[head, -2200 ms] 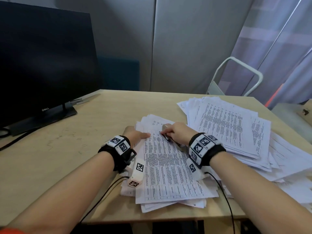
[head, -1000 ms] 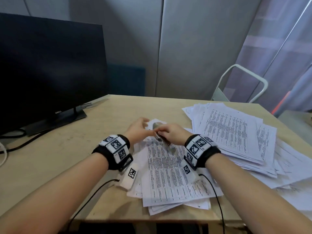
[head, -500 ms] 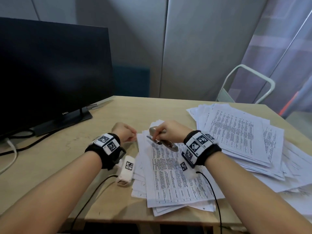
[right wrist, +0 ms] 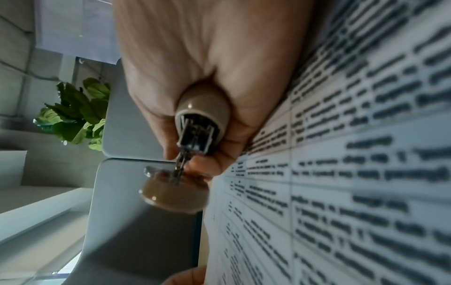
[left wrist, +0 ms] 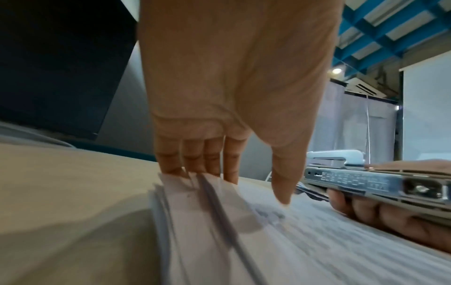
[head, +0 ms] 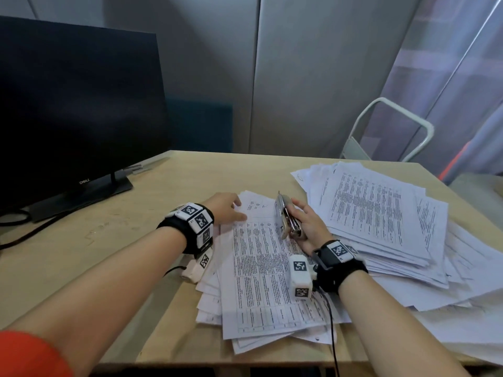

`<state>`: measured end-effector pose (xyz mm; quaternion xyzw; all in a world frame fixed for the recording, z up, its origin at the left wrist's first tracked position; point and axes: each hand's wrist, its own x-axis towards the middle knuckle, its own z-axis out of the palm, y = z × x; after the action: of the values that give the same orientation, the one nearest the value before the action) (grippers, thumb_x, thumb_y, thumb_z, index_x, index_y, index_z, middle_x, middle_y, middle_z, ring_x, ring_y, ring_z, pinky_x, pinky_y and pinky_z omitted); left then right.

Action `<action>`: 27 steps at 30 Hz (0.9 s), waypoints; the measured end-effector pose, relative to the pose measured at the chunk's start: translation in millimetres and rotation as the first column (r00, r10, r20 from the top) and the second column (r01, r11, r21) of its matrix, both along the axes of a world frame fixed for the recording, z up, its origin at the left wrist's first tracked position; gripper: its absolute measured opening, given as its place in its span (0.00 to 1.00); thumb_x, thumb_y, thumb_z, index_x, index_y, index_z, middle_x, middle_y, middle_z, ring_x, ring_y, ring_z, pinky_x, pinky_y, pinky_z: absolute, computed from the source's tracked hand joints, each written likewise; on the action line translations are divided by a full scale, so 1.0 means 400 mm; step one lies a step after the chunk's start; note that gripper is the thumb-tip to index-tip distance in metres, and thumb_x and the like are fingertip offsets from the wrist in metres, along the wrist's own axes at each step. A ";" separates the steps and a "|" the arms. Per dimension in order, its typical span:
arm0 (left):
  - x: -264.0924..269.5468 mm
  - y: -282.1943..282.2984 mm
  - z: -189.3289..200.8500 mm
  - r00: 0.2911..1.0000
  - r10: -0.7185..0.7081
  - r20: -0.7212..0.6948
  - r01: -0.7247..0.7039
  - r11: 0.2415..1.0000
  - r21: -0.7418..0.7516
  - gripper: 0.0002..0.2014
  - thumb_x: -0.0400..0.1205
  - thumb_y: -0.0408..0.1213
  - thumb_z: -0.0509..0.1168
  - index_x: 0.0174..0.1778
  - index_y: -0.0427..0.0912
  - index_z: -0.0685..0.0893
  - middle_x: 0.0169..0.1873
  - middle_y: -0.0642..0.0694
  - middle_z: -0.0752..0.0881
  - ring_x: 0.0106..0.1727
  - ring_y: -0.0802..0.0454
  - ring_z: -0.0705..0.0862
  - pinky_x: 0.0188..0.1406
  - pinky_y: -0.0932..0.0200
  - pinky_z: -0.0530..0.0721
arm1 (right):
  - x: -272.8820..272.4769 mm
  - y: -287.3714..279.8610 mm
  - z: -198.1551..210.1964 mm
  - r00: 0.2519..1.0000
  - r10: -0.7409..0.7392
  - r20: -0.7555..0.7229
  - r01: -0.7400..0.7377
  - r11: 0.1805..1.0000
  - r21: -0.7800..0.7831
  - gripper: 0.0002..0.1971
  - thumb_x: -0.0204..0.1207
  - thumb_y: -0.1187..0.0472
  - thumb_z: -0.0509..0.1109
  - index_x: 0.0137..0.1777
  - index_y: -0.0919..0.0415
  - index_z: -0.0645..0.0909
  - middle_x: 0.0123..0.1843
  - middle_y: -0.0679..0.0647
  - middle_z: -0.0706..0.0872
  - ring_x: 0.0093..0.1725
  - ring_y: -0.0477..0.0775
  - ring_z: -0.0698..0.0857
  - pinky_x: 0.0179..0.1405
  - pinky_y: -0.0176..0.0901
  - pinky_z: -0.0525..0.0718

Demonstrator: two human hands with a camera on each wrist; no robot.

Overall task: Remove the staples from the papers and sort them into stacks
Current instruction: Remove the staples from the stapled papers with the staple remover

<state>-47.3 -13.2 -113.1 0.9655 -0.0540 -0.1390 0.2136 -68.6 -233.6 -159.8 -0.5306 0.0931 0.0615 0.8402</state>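
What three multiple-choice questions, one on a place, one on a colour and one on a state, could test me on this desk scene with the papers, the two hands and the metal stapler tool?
1. Where is the monitor?
A. far left of the desk
B. on the paper piles
C. near right corner

2. What colour is the desk?
A. glossy black
B. light wood
C. bright red

3. What is the right hand doing?
A. lying flat and empty
B. gripping the stapler tool
C. holding a cup

Key:
1 A: it stands far left, away from the near paper stack and the big right pile.
2 B: the bare top is pale tan wood.
3 B: its fingers wrap the metal tool, while the left hand rests its fingertips on the stack's far corner.
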 end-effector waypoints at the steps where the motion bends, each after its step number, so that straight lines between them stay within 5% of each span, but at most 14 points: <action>1: 0.006 -0.003 0.002 1.000 -0.007 -0.010 0.008 0.999 0.038 0.25 0.78 0.50 0.72 0.68 0.42 0.78 0.61 0.47 0.82 0.60 0.49 0.80 0.55 0.58 0.77 | 0.002 -0.002 -0.002 1.000 0.007 0.001 -0.007 1.000 0.016 0.24 0.81 0.62 0.70 0.75 0.67 0.70 0.37 0.59 0.84 0.20 0.54 0.83 0.15 0.40 0.80; 3: 0.018 0.003 0.014 0.998 0.007 -0.059 -0.002 0.996 0.085 0.24 0.75 0.49 0.75 0.62 0.39 0.81 0.54 0.46 0.83 0.55 0.47 0.81 0.49 0.58 0.76 | 0.007 -0.006 -0.008 0.999 0.046 0.002 -0.046 0.998 0.031 0.27 0.81 0.61 0.71 0.77 0.68 0.68 0.39 0.61 0.83 0.21 0.57 0.83 0.18 0.46 0.83; 5: 0.030 0.024 0.021 0.983 0.033 -0.183 -0.050 0.995 -0.089 0.24 0.74 0.44 0.76 0.60 0.32 0.83 0.52 0.39 0.88 0.49 0.44 0.84 0.48 0.54 0.82 | 0.010 -0.009 -0.010 0.998 0.063 0.005 -0.063 0.998 0.026 0.30 0.78 0.61 0.72 0.77 0.68 0.68 0.40 0.63 0.82 0.23 0.58 0.84 0.20 0.47 0.85; 6: 0.027 0.036 0.027 0.959 0.032 -0.280 -0.120 0.945 -0.304 0.22 0.75 0.37 0.75 0.62 0.30 0.82 0.54 0.36 0.88 0.48 0.41 0.86 0.51 0.51 0.85 | 0.010 -0.010 -0.010 0.997 0.074 0.013 -0.074 0.996 0.044 0.30 0.76 0.60 0.74 0.76 0.69 0.70 0.41 0.62 0.81 0.23 0.56 0.84 0.21 0.47 0.85; 8: -0.003 0.066 0.046 0.893 -0.057 -0.447 -0.283 0.701 -0.655 0.20 0.75 0.25 0.71 0.63 0.29 0.79 0.59 0.34 0.86 0.54 0.40 0.87 0.57 0.49 0.86 | 0.006 -0.010 -0.008 0.996 0.090 0.030 -0.092 0.992 0.082 0.30 0.72 0.60 0.75 0.73 0.70 0.73 0.40 0.61 0.81 0.24 0.54 0.84 0.22 0.46 0.86; 9: -0.017 0.081 0.052 0.860 -0.133 -0.493 -0.320 0.612 -0.723 0.22 0.72 0.22 0.72 0.63 0.32 0.79 0.61 0.34 0.86 0.59 0.39 0.86 0.57 0.49 0.87 | 0.005 -0.010 -0.007 0.995 0.094 0.037 -0.098 0.991 0.096 0.28 0.72 0.61 0.75 0.71 0.70 0.75 0.39 0.60 0.82 0.24 0.54 0.84 0.22 0.46 0.86; 11: -0.056 0.097 0.051 0.818 -0.253 -0.517 -0.293 0.590 -0.753 0.25 0.69 0.21 0.74 0.63 0.34 0.79 0.63 0.34 0.84 0.62 0.39 0.85 0.54 0.50 0.88 | 0.003 -0.013 -0.008 0.995 0.100 0.030 -0.103 0.984 0.146 0.18 0.73 0.62 0.73 0.61 0.70 0.80 0.37 0.60 0.84 0.25 0.55 0.84 0.23 0.45 0.86; 15: -0.112 0.069 -0.006 0.895 -0.027 -0.445 -0.331 0.629 -0.704 0.18 0.76 0.20 0.68 0.61 0.36 0.81 0.60 0.36 0.86 0.58 0.42 0.86 0.54 0.49 0.88 | -0.004 -0.006 0.009 0.996 0.068 -0.054 -0.060 0.990 0.127 0.20 0.65 0.58 0.78 0.53 0.70 0.83 0.39 0.62 0.87 0.28 0.54 0.86 0.26 0.42 0.87; 18: -0.130 0.076 -0.014 0.936 0.088 -0.341 -0.324 0.595 -0.735 0.18 0.74 0.25 0.72 0.61 0.35 0.83 0.57 0.38 0.89 0.54 0.45 0.88 0.54 0.50 0.88 | -0.017 -0.001 0.042 0.997 0.036 -0.063 -0.032 0.997 0.075 0.10 0.75 0.58 0.73 0.45 0.67 0.83 0.30 0.57 0.86 0.24 0.50 0.83 0.24 0.39 0.84; 21: -0.124 0.128 0.035 0.978 0.087 -0.189 -0.209 0.422 -0.883 0.26 0.67 0.33 0.77 0.61 0.36 0.82 0.56 0.39 0.89 0.58 0.42 0.88 0.55 0.49 0.88 | -0.040 -0.025 0.090 0.997 -0.039 0.068 0.042 0.998 -0.042 0.15 0.81 0.52 0.69 0.43 0.65 0.84 0.30 0.56 0.87 0.28 0.52 0.83 0.37 0.49 0.84; 23: -0.115 0.154 0.080 0.995 0.034 -0.098 -0.104 0.279 -0.955 0.36 0.60 0.40 0.84 0.64 0.35 0.81 0.59 0.36 0.87 0.60 0.39 0.87 0.53 0.45 0.88 | -0.052 -0.048 0.121 0.972 -0.018 0.234 0.073 0.971 -0.227 0.16 0.79 0.46 0.69 0.41 0.59 0.85 0.30 0.52 0.85 0.27 0.48 0.78 0.35 0.43 0.77; 27: -0.092 0.116 0.168 0.999 -0.029 -0.024 -0.021 0.110 -0.994 0.37 0.50 0.48 0.88 0.55 0.40 0.88 0.50 0.40 0.91 0.49 0.44 0.91 0.41 0.50 0.90 | -0.058 -0.062 0.169 0.902 0.293 0.317 -0.179 0.922 -0.344 0.20 0.71 0.41 0.73 0.46 0.60 0.86 0.39 0.52 0.86 0.36 0.49 0.82 0.41 0.42 0.80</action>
<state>-84.2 33.2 -46.1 0.5738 -0.1317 -0.0860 0.8037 -91.9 -258.4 -92.2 -0.6638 -0.1209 0.0497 0.7364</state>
